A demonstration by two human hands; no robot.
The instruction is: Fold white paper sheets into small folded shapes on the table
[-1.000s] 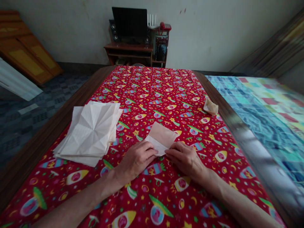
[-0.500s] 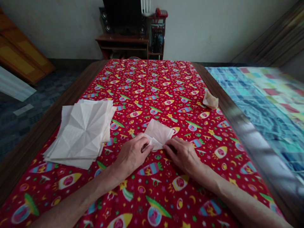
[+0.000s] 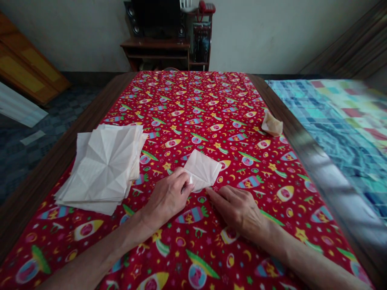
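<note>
A small square of folded white paper (image 3: 203, 167) with creases fanning across it lies on the red cloth in front of me. My left hand (image 3: 171, 189) pinches its left corner between thumb and curled fingers. On the other side, my right hand (image 3: 237, 203) rests low on the cloth, index finger stretched out with its tip at the paper's near corner and the other fingers bent. Nothing shows in its grasp. Left of my hands is a stack of larger creased white sheets (image 3: 105, 165).
A red tablecloth (image 3: 193, 249) printed with rockets covers the dark wooden table (image 3: 87, 117). Near its right edge sits a small folded beige paper piece (image 3: 272, 125). A bed with a checked cover (image 3: 329, 129) stands right; a desk (image 3: 155, 50) with a screen is beyond the far end.
My right hand has loosened from the paper's right side and drawn slightly back toward me, index finger now extended. My left hand stays on the left corner. The view has tilted slightly.
</note>
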